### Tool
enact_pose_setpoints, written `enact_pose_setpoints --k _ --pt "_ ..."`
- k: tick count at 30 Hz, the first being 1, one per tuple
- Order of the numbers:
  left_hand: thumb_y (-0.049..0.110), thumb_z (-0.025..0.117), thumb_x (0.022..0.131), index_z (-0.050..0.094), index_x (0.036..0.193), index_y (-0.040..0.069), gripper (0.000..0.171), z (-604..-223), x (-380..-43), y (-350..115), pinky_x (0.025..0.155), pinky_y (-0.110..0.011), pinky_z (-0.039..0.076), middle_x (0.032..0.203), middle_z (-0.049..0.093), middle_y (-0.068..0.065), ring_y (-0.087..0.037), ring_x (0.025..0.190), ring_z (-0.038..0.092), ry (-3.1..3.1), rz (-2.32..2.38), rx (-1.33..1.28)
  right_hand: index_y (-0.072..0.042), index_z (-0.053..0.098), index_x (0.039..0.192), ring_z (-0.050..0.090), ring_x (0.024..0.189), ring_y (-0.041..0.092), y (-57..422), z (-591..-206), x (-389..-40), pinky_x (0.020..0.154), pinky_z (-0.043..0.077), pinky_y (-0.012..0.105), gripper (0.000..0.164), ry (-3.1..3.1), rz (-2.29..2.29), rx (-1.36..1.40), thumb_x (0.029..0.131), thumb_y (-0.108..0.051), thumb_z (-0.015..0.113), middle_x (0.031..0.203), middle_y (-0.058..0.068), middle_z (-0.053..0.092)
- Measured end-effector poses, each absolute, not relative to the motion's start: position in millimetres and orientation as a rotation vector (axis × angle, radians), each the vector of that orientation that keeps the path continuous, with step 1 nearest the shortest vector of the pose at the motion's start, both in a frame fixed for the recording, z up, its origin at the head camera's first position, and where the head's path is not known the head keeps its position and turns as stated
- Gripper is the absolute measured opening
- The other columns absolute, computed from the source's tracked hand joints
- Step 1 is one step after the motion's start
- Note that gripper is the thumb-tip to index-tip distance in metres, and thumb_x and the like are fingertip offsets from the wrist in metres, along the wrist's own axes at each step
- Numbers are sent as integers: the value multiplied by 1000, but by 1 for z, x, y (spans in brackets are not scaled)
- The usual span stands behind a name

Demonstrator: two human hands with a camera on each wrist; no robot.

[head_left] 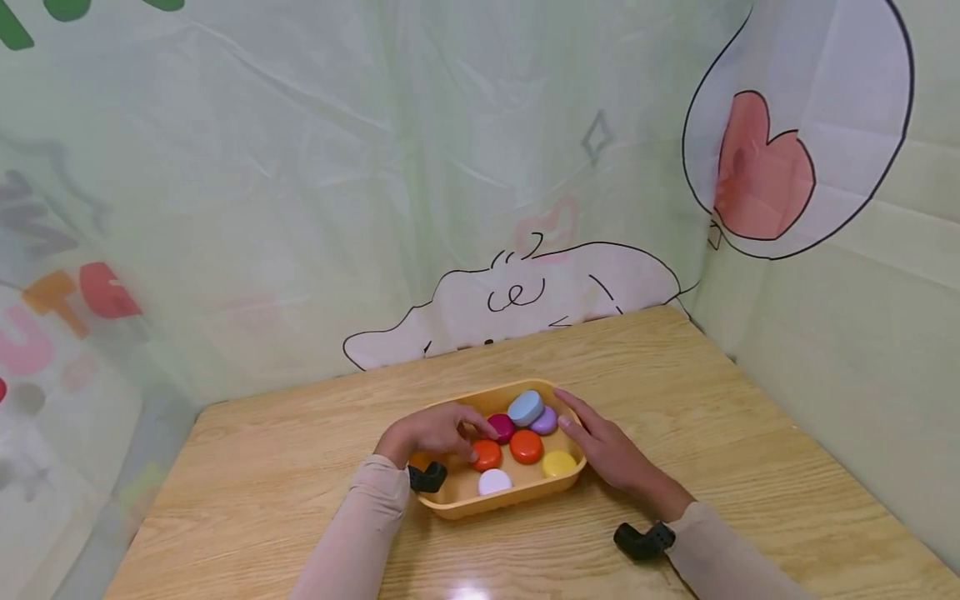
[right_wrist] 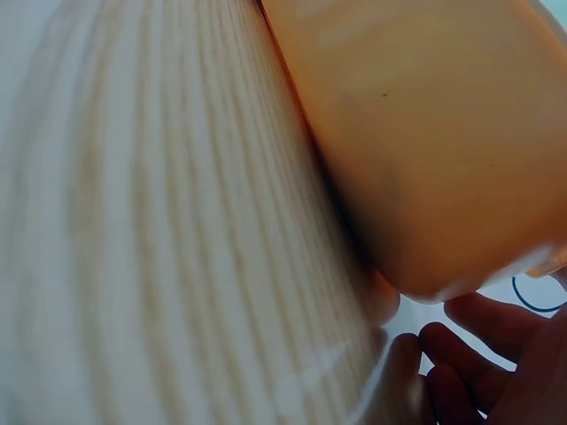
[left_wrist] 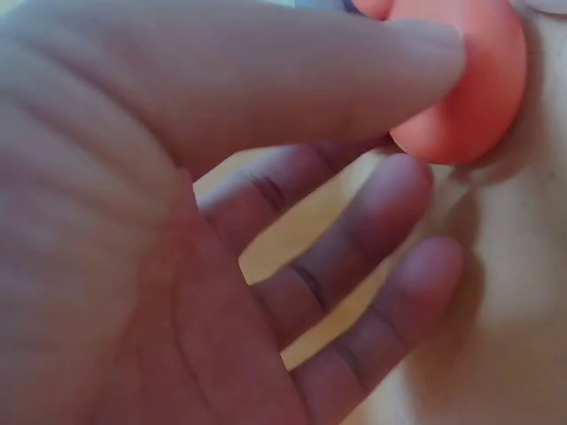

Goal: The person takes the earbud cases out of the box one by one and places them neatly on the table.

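Note:
An orange tray holds several smooth, rounded discs. My left hand reaches in over the tray's left side. Its thumb is at an orange-red disc, and its index fingertip is by a magenta disc. In the left wrist view the thumb overlaps the orange-red disc, while other fingers of the left hand curve loosely below. I cannot tell whether the disc is pinched. My right hand grips the tray's right end, thumb over the rim. The right wrist view shows its fingers beside the tray's wall.
Also in the tray are another orange-red disc, a blue disc, a purple disc, a yellow disc and a white disc. The wooden table meets a printed curtain behind.

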State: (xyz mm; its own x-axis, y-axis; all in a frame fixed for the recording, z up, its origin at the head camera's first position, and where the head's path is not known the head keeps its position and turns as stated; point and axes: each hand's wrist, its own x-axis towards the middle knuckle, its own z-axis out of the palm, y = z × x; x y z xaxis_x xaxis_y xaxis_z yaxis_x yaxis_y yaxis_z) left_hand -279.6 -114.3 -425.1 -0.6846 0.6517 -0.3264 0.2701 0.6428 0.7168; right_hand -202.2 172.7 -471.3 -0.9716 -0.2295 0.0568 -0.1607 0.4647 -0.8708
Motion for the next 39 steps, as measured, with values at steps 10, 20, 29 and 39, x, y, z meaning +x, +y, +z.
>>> enact_pose_setpoints --k 10,20,29,39 --pt "7 79 84 70 116 30 40 -425 -277 -112 94 -40 45 115 58 9 -27 115 50 2261 796 672 -22 25 160 21 148 42 172 -471 -203 113 23 61 56 2609 -1550 -343 108 -40 40 163 15 24" --pt "19 83 83 72 116 25 35 -428 -280 -113 89 -34 48 108 64 7 -18 101 57 2284 811 738 -22 25 160 20 148 42 170 -471 -203 113 22 61 58 2607 -1539 -356 108 -43 39 164 15 23" --pt "28 81 85 71 115 29 32 -424 -282 -117 90 -37 49 111 63 5 -19 103 57 2253 891 726 -23 25 160 21 148 42 169 -471 -202 113 22 61 60 2619 -1530 -366 107 -47 40 163 15 23" --pt "34 78 87 69 118 28 32 -410 -284 -120 94 -39 47 114 64 10 -18 106 58 2281 949 745 -21 25 160 21 148 43 172 -470 -202 113 21 62 57 2628 -1529 -377 108 -39 42 163 16 23"
